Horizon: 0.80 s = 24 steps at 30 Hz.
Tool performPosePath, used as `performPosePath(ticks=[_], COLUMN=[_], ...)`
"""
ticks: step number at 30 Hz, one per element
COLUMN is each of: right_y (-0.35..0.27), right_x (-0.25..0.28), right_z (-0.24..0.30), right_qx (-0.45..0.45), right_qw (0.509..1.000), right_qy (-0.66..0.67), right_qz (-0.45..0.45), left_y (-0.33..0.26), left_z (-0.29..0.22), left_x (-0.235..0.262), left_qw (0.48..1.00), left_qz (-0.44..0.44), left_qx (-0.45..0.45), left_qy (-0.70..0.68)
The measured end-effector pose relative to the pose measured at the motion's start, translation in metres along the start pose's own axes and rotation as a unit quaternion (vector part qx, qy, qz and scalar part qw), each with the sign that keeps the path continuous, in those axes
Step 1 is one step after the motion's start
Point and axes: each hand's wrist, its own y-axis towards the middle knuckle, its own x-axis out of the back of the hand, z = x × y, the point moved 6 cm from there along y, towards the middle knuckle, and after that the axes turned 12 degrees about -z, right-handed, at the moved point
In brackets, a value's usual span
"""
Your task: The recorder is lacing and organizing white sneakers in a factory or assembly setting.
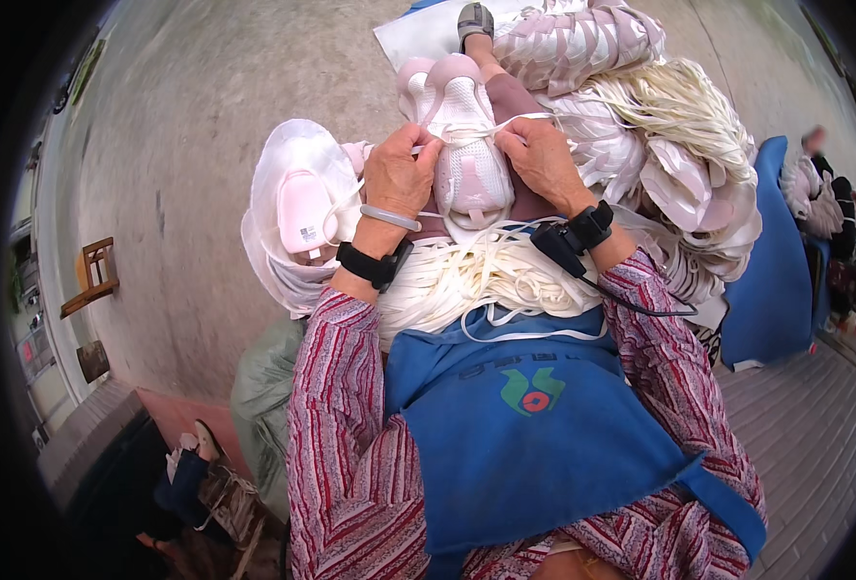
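A pink and white sneaker upper (474, 184) lies across my lap, with its rounded toe pointing away from me. Behind its left side shows a second pink toe (412, 89). A white shoelace (468, 138) crosses the upper, strung between my two hands. My left hand (401, 170) pinches the lace at the upper's left edge, fingers curled. At the right edge my right hand (547, 162) is also closed on the lace, whose loose end sticks out past the fingers. A thick heap of white laces (491, 275) covers my lap nearer my blue apron (505, 425).
Nested pink and white shoe uppers (297, 208) stand at my left. On my right are piled more uppers (674, 179), with a bundle of cream laces (665, 101) draped over them, beside a blue panel (761, 261). A small wooden stool (96, 275) sits farther left; other people appear at the edges.
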Motion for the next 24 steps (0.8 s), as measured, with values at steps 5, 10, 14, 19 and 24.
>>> performPosePath(ticks=[5, 10, 14, 19, 24], right_y=[-0.014, -0.032, -0.033, -0.026, -0.021], right_x=[0.004, 0.018, 0.009, -0.008, -0.001], right_z=[0.020, 0.045, 0.043, 0.036, 0.016], right_qx=[0.117, 0.176, 0.181, 0.173, 0.172], right_qw=[0.987, 0.975, 0.959, 0.953, 0.982], right_qy=[-0.082, -0.118, -0.217, -0.250, -0.070], right_qz=[-0.069, -0.069, -0.028, -0.013, 0.043], left_y=[-0.012, -0.025, -0.021, -0.022, -0.030], left_z=[-0.022, -0.031, -0.031, -0.019, -0.017], left_x=[0.004, 0.006, -0.008, -0.018, -0.023], left_qw=[0.987, 0.975, 0.975, 0.975, 0.980], left_qz=[-0.016, -0.012, 0.077, 0.075, 0.049], left_qx=[-0.118, -0.163, -0.094, -0.078, -0.134], left_qy=[0.106, 0.148, 0.186, 0.193, 0.138])
